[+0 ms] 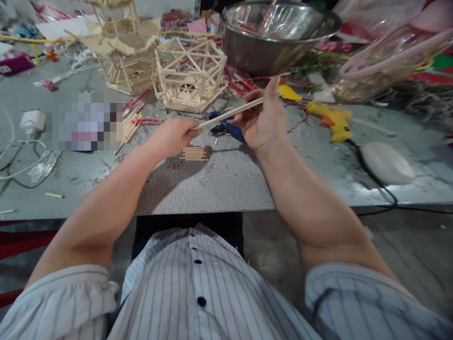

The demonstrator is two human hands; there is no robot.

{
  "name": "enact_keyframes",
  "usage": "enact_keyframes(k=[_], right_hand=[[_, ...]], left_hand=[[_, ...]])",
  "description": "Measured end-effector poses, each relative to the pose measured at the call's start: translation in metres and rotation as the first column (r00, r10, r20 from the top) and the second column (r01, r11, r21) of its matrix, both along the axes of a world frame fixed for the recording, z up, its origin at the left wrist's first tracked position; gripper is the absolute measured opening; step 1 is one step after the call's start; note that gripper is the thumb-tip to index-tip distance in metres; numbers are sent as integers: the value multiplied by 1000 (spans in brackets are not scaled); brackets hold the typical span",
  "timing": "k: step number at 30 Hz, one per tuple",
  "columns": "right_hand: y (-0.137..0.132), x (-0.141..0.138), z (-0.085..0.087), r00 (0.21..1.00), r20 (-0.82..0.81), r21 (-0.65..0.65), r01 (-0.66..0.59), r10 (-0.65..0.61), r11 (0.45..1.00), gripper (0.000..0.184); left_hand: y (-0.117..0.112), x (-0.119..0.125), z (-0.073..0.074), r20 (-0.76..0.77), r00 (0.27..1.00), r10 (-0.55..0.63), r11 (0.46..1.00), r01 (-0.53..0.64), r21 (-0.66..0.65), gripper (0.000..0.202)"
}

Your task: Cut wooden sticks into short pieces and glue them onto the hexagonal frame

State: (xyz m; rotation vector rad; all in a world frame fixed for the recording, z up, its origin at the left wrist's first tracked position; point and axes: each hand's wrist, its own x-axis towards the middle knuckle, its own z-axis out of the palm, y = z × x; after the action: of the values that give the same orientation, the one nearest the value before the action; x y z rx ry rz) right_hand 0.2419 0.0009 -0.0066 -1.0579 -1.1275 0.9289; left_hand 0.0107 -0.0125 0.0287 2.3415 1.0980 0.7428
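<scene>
My left hand (177, 136) is closed, pinching the near end of a thin pair of pale wooden sticks (230, 113). The sticks slant up to the right, above the table. At their far end, my right hand (267, 120) holds them between raised thumb and curled fingers. Behind and partly under that hand lies a blue-handled tool (226, 123), perhaps pliers; its jaws cannot be made out. A small neat stack of short cut sticks (194, 153) rests just below my left hand. Longer loose sticks (129, 125) lie to its left.
Stick-built frames stand behind: an open lattice (191, 75) and a roofed pavilion model (125, 56). A steel bowl (262, 49) sits at the back. To the right are a yellow glue gun (332, 120) with a black cord and a pale oval object (387, 163). A white charger (32, 122) lies left.
</scene>
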Motion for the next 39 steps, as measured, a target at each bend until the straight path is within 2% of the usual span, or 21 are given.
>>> enact_keyframes(k=[2, 5, 7, 9, 11, 13, 15, 17, 18, 19, 21, 22, 25, 29, 32, 34, 39], right_hand=[[-4, -2, 3, 999, -40, 17, -15, 15, 1000, 59], [-12, -8, 5, 992, 5, 4, -124, 124, 992, 48], [-13, -11, 5, 985, 47, -50, -163, 165, 985, 52], [-12, -12, 5, 989, 45, -96, -138, 142, 986, 59], [-8, -10, 7, 999, 23, -60, -45, 47, 997, 63], [-5, -4, 10, 990, 16, 90, 136, -138, 987, 62], [-3, 6, 13, 940, 70, 294, 300, -333, 908, 58], [-1, 17, 11, 850, 242, 461, 324, -469, 826, 48], [0, 23, 9, 784, 347, 514, 300, -515, 803, 43], [2, 28, 4, 717, 457, 521, 263, -526, 812, 36], [8, 37, -7, 604, 655, 424, 203, -454, 883, 20], [11, 41, -13, 569, 715, 368, 188, -406, 911, 21], [20, 43, -26, 508, 816, 250, 118, -275, 961, 40], [23, 33, -29, 464, 860, 241, -2, -213, 970, 60], [20, 24, -25, 453, 857, 272, 10, -247, 962, 65], [18, 24, -23, 452, 856, 275, 14, -252, 961, 60], [13, 28, -15, 458, 874, 200, -32, -163, 979, 25]], left_hand=[[1, 0, 1, 20, 1000, 3, 1000, -3, -23, 28], [2, -1, 4, 53, 999, -4, 995, 9, -102, 26], [4, -3, 4, 74, 997, 3, 990, 8, -138, 25], [10, -7, 1, 98, 994, 45, 992, -33, -125, 24], [17, -13, -2, 128, 984, 122, 991, -113, -77, 25], [23, -18, -4, 144, 972, 188, 982, -188, -11, 27], [24, -21, -4, 136, 967, 214, 975, -221, 38, 28], [22, -20, -3, 116, 971, 209, 975, -216, 51, 24], [20, -19, -3, 109, 972, 208, 976, -214, 49, 21], [19, -17, -4, 104, 973, 204, 977, -210, 47, 18], [17, -15, -6, 83, 979, 189, 980, -193, 48, 11], [17, -14, -7, 64, 982, 179, 982, -182, 51, 9], [19, -13, -11, -10, 989, 149, 988, -149, 41, 10], [16, -12, -10, -41, 991, 128, 991, -129, -21, 15], [12, -10, -6, 16, 989, 144, 989, -144, -13, 11], [10, -10, -5, 60, 985, 163, 986, -165, 17, 16], [11, -10, -7, 78, 974, 213, 974, -218, 61, 17]])
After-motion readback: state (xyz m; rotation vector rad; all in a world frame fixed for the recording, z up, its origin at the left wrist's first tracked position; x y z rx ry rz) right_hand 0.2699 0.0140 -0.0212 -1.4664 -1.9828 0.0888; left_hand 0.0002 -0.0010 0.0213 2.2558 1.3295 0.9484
